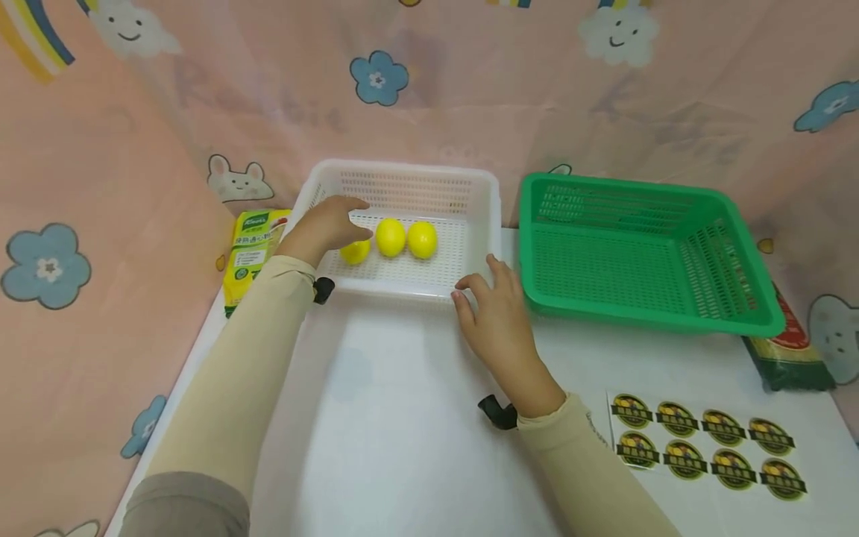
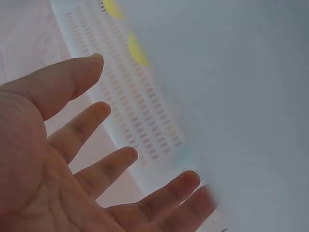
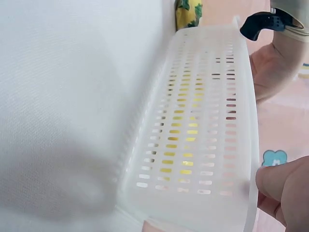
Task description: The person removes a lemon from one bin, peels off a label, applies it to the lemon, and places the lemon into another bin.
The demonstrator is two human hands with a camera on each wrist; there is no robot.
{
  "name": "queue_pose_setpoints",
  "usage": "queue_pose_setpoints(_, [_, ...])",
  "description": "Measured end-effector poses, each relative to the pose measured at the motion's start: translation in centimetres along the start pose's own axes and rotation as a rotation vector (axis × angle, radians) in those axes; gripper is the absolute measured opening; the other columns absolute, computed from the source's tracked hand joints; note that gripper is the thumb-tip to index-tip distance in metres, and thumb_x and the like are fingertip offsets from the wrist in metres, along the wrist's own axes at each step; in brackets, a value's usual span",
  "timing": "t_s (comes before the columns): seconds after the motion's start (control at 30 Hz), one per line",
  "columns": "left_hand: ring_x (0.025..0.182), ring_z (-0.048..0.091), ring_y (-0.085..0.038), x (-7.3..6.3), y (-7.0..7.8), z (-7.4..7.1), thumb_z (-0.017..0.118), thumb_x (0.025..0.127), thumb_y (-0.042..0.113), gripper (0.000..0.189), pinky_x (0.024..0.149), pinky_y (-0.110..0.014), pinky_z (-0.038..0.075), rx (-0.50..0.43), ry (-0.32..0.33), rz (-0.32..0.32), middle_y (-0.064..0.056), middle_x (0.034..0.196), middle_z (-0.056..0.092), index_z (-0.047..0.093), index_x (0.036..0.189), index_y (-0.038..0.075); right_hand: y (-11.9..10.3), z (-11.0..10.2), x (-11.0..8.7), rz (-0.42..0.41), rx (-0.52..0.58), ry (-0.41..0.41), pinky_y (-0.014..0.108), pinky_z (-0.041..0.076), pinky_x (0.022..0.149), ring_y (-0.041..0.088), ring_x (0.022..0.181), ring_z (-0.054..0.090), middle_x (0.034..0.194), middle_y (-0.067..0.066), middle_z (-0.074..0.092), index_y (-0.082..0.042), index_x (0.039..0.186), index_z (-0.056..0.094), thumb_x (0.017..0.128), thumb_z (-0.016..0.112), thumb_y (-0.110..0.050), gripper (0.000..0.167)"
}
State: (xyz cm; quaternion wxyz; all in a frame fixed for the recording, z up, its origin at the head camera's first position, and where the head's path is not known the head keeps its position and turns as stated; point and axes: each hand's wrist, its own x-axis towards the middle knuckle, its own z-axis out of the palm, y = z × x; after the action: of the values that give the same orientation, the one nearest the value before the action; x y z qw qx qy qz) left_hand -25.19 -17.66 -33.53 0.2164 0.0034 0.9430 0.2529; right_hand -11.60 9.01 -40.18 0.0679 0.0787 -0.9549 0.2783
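A white slotted plastic basket (image 1: 483,224) holds three smooth yellow lemons (image 1: 390,237) in a row. My left hand (image 1: 329,227) hovers over its left side, above the leftmost lemon (image 1: 356,252), which it partly hides. In the left wrist view the fingers of this hand (image 2: 63,150) are spread, with nothing between them. My right hand (image 1: 496,321) is at the basket's front right corner, its fingertips by the rim. From the right wrist view, fingertips (image 3: 273,181) lie at the rim; whether they press on it is unclear.
Right of the white basket stands a green basket (image 1: 644,317). A yellow Knorr packet (image 1: 244,261) lies at the left and a red and green packet (image 1: 795,350) at the far right. A sheet of round stickers (image 1: 708,444) lies front right. A patterned pink cloth (image 1: 470,97) hangs behind.
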Motion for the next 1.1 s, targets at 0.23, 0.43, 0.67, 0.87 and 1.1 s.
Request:
queue_pose_setpoints(0.23, [0.130,0.052,-0.037,1.2,-1.2,0.7,0.075,0.100,0.023,0.066,0.100,-0.051,0.054,-0.061,-0.081,-0.047,-0.012,0.170,0.033,0.047,0.161,0.020,0.0,-0.1,-0.1,-0.006,-0.008,-0.002,0.063,0.035,0.118,0.048,0.149,0.032,0.160,0.028,0.039,-0.010,0.114,0.075,0.106,0.068,-0.027,0.020])
queue_pose_setpoints(0.43, [0.116,0.055,-0.035,2.7,-3.6,2.4,0.076,0.100,0.022,0.066,0.090,-0.045,0.057,-0.133,-0.037,-0.057,-0.017,0.169,0.030,0.049,0.160,0.019,0.1,0.0,0.0,-0.007,-0.028,-0.021,0.061,0.036,0.118,0.049,0.147,0.035,0.159,0.029,0.041,-0.011,0.112,0.076,0.105,0.069,-0.028,0.019])
queue_pose_setpoints(0.67, [0.126,0.049,-0.032,3.6,-5.7,4.0,0.075,0.101,0.024,0.061,0.099,-0.039,0.054,-0.299,0.036,-0.069,-0.019,0.167,0.034,0.053,0.157,0.018,-0.2,-0.1,0.0,0.002,-0.032,-0.060,0.060,0.037,0.118,0.048,0.148,0.035,0.160,0.028,0.041,-0.011,0.112,0.076,0.105,0.070,-0.028,0.019])
queue_pose_setpoints(0.87, [0.128,0.049,-0.032,4.0,-5.2,4.2,0.078,0.099,0.021,0.058,0.100,-0.040,0.055,-0.391,0.036,-0.084,-0.016,0.161,0.041,0.058,0.154,0.021,-0.1,-0.3,0.1,0.013,-0.031,-0.043,0.061,0.038,0.117,0.049,0.147,0.036,0.159,0.029,0.042,-0.011,0.110,0.076,0.104,0.071,-0.027,0.018])
queue_pose_setpoints(1.1, [0.127,0.050,-0.031,3.8,-4.7,4.0,0.078,0.100,0.021,0.059,0.102,-0.040,0.055,-0.418,0.078,-0.066,-0.013,0.158,0.043,0.057,0.155,0.021,-0.1,-0.4,0.3,0.015,-0.043,-0.035,0.060,0.036,0.119,0.049,0.147,0.037,0.159,0.029,0.042,-0.011,0.109,0.076,0.104,0.073,-0.026,0.016])
